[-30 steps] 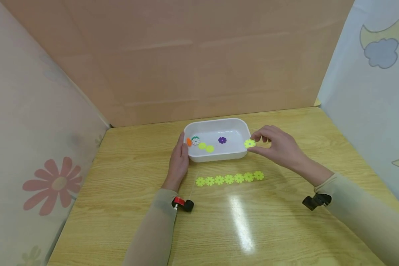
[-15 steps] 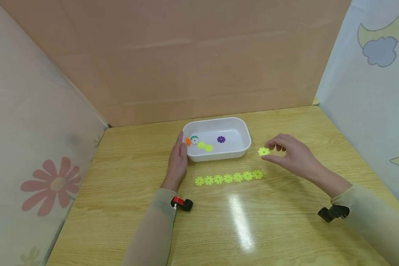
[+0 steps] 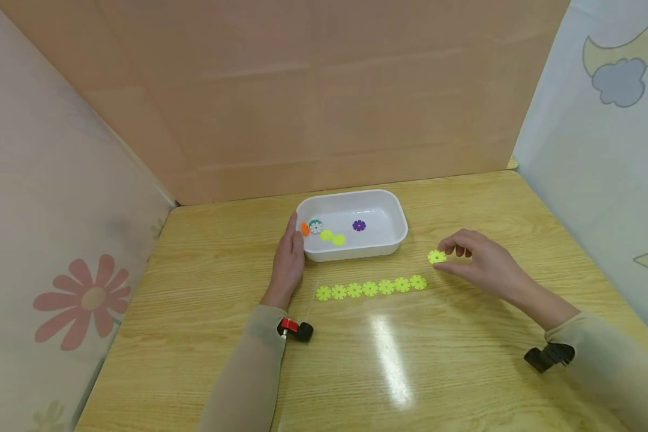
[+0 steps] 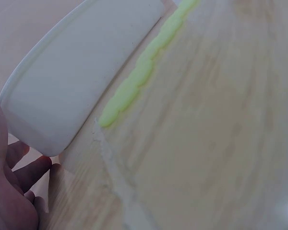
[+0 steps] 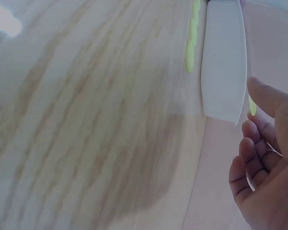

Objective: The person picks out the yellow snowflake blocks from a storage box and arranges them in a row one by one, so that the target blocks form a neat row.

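Note:
My left hand [image 3: 287, 261] holds the left end of a white plastic tray [image 3: 356, 252], with the thumb at its near corner and the fingers along the end wall. In the left wrist view, fingers [image 4: 34, 172] touch the low edge of the tray. My right hand [image 3: 483, 263] pinches a yellow flower-shaped disc [image 3: 437, 257] between thumb and fingers, raised right of the tray. Its edge shows in the right wrist view. Below the tray lies a straight row of several yellow notched discs [image 3: 370, 288]; the held disc is apart from the row's right end.
Inside the tray are a purple disc [image 3: 359, 225], a white disc [image 3: 315, 227] over a green one, an orange disc [image 3: 305, 228] and two yellow discs [image 3: 338, 239]. The wooden table [image 3: 221, 360] meets a tan panel [image 3: 324, 120] behind and patterned walls at both sides.
My right hand has carried the yellow disc from the tray's right rim rightward and toward me, near the row's right end. My left hand stays at the tray.

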A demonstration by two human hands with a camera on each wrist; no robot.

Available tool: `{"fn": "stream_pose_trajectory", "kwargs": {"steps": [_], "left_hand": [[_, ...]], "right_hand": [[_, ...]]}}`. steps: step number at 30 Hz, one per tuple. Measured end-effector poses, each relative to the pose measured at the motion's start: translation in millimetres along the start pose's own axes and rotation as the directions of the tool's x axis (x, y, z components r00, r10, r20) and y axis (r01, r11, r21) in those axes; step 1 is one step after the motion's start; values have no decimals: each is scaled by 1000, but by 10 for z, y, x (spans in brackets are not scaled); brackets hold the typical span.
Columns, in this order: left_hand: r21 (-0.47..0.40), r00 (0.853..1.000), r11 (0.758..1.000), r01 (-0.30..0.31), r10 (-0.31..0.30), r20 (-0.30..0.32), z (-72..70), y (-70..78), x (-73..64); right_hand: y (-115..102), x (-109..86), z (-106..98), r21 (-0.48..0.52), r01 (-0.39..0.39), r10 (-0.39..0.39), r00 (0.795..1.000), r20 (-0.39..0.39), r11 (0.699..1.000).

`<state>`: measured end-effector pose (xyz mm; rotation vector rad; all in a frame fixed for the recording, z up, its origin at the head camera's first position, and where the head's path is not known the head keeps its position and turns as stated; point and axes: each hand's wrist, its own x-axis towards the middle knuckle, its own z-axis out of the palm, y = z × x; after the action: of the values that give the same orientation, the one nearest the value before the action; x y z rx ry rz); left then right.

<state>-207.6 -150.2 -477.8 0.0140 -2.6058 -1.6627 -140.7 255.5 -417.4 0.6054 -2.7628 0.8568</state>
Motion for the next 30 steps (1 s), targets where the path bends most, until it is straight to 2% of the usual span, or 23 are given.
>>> {"fn": "stream_pose_trajectory", "kwargs": {"steps": [9,18,30], "left_hand": [[-8,1000,1000,-6,6,1,4,-10,12],[-16,1000,1000,-21,21,-5,7,-10,11],[-29,1000,999,-16,16,-1,8,-22,14]], "right_hand": [[90,-51,64,8,3,-4,998,60,1000],[190,-96,121,37,-49,44,991,126,998],[262,-128,181,57,-64,54,986,160,996]]}}
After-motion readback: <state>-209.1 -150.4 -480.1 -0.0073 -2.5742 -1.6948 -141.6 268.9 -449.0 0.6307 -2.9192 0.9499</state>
